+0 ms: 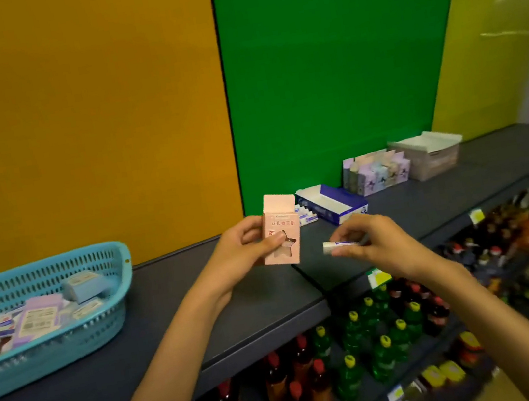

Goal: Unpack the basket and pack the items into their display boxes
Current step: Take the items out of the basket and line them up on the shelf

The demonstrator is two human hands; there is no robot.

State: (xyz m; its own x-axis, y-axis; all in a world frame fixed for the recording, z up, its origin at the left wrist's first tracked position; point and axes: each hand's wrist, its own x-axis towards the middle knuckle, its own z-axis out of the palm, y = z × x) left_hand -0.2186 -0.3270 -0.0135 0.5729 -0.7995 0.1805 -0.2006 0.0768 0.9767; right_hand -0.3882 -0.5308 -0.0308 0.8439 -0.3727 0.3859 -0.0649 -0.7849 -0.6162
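Note:
My left hand (pixel 249 242) holds a small pink box (pixel 281 232) upright over the shelf, its top flap open. Just to its right, my right hand (pixel 372 241) pinches a small white eraser (pixel 334 245) with a blue band. A blue plastic basket (pixel 59 267) stands at the left on the dark shelf, with several small boxes and erasers inside. Behind the hands lies a blue and white display box (pixel 336 204) with a few erasers in it. Farther right are a pastel display box (pixel 378 170) holding small cartons and a grey open display box (pixel 429 153).
The dark shelf top (pixel 238 308) runs from left to far right against orange and green wall panels. Below its front edge, lower shelves hold green bottles (pixel 378 338) and red-capped bottles (pixel 296 389).

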